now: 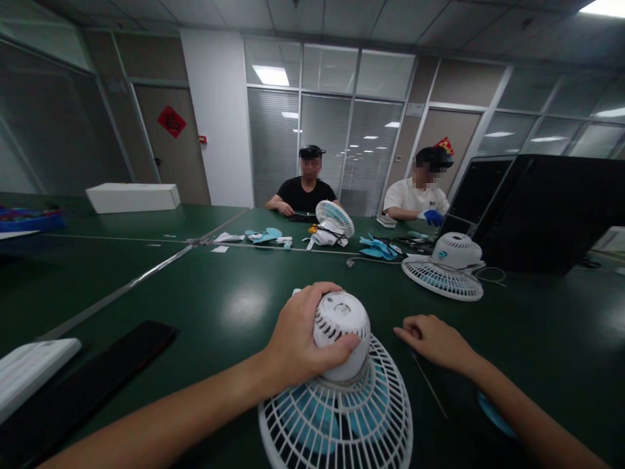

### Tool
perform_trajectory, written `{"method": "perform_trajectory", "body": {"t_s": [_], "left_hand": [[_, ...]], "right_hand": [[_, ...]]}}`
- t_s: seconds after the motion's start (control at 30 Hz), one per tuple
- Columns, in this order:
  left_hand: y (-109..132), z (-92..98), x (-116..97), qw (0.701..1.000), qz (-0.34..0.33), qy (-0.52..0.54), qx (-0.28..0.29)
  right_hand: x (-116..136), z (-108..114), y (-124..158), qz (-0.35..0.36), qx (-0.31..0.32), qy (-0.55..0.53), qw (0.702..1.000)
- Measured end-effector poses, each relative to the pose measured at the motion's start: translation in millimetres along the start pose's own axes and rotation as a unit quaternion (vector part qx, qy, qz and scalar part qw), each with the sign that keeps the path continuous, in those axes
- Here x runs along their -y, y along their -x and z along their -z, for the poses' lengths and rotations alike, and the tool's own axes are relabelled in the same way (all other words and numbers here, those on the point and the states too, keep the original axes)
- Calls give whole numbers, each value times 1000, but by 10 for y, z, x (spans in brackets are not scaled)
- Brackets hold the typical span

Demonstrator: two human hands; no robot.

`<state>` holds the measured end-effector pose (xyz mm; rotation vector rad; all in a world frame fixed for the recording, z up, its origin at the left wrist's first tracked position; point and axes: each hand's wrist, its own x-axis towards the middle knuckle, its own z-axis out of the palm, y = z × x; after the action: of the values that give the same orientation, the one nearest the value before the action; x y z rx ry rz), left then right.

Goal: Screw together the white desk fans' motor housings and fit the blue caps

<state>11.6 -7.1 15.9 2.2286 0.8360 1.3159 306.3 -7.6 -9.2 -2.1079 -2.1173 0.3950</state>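
Observation:
A white desk fan head (336, 417) lies grille-down before me, light blue blades showing through its cage. My left hand (312, 339) is wrapped around the white motor housing (344, 319) on top, thumb across the near side. To the right of the fan, my right hand (432, 339) is low over the table with fingers curled. From beneath those fingers a screwdriver (430, 385) shows its thin metal shaft, slanting toward me; its handle is mostly hidden by the hand. A blue curved piece (495, 415) lies partly behind my right forearm.
Another fan head (444, 277) rests grille-down at the right, near a large black monitor (547, 208). A third fan (332, 225) and blue blades (378, 247) lie farther back. Two people sit opposite. A black flat object (97, 378) and a white device (34, 374) are at left.

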Motion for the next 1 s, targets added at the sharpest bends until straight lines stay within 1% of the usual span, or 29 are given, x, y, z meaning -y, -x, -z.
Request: {"method": "perform_trajectory", "body": {"t_s": [0.07, 0.1, 0.13, 0.2, 0.27, 0.3, 0.33, 0.37, 0.43, 0.47, 0.5, 0.53, 0.57, 0.63, 0.77, 0.83, 0.9, 1.0], "left_hand": [[-5, 5, -13, 1000, -1, -6, 1], [-8, 9, -22, 1000, 1, -8, 3], [-11, 12, -30, 1000, 3, -9, 4], [-14, 14, -37, 1000, 4, -7, 1], [-11, 10, -27, 1000, -2, -1, -2], [-7, 6, -17, 1000, -6, 2, -4], [-3, 1, -6, 1000, -8, 6, -6], [0, -4, 4, 1000, -9, 8, -7], [5, -12, 21, 1000, -5, 14, -6], [6, -14, 25, 1000, -4, 17, -7], [7, -15, 26, 1000, -3, 19, -7], [7, -16, 26, 1000, -2, 20, -6], [7, -15, 23, 1000, -1, 20, -7], [6, -13, 12, 1000, 4, 17, -3], [-2, -1, -18, 1000, 10, 20, 9], [-7, 6, -29, 1000, 9, 23, 9], [-11, 11, -34, 1000, 7, 20, 6], [-9, 11, -32, 1000, 3, 13, 2]], "right_hand": [[-16, 76, -3, 11, -6, -102, 995], [-15, 131, -6, 18, -14, -165, 986], [1, 197, -12, 25, -29, -229, 973], [97, 348, -46, 36, -81, -345, 934], [302, 499, -109, 49, -154, -439, 884], [446, 564, -149, 59, -190, -482, 853], [610, 619, -190, 70, -210, -527, 821], [786, 665, -229, 78, -219, -578, 782], [1136, 730, -291, 84, -195, -672, 709], [1290, 751, -309, 79, -177, -710, 677], [1419, 765, -317, 82, -152, -737, 654], [1518, 773, -315, 89, -133, -752, 640], [1587, 773, -305, 103, -125, -756, 634], [1645, 756, -267, 152, -143, -737, 642], [1618, 698, -155, 283, -251, -641, 667], [1614, 678, -94, 331, -288, -590, 678], [1626, 661, -44, 359, -296, -549, 694], [1644, 634, -7, 384, -281, -513, 714]]}}
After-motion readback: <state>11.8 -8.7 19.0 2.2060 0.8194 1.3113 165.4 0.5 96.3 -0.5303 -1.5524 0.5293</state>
